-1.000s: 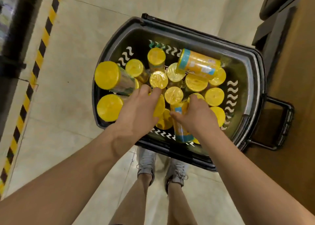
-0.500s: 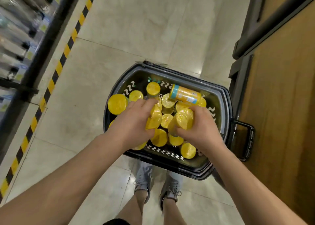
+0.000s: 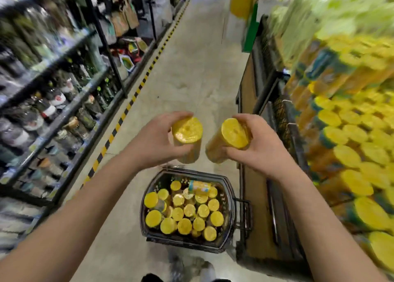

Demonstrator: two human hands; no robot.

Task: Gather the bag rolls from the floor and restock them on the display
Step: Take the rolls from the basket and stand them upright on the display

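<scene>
My left hand (image 3: 153, 141) grips one yellow bag roll (image 3: 187, 132) upright, its round end facing me. A second yellow bag roll (image 3: 231, 135) is held in my right hand (image 3: 262, 147), tilted to the left. Both rolls are raised well above a black basket (image 3: 231, 198) on the floor, which holds several more yellow rolls (image 3: 183, 213) standing on end and one lying across the top. The display (image 3: 349, 145) at the right is stacked with several matching yellow rolls, blurred by motion.
Dark shelves of bottles (image 3: 49, 102) line the left side, behind a yellow-and-black floor stripe (image 3: 128, 106). A pale tiled aisle (image 3: 191, 72) runs ahead. The display's wooden base (image 3: 253, 196) stands just right of the basket. My shoes (image 3: 191, 269) are below it.
Both hands have lifted a roll each out of the basket and risen to chest height. My view has swung up from the basket to the aisle and the display.
</scene>
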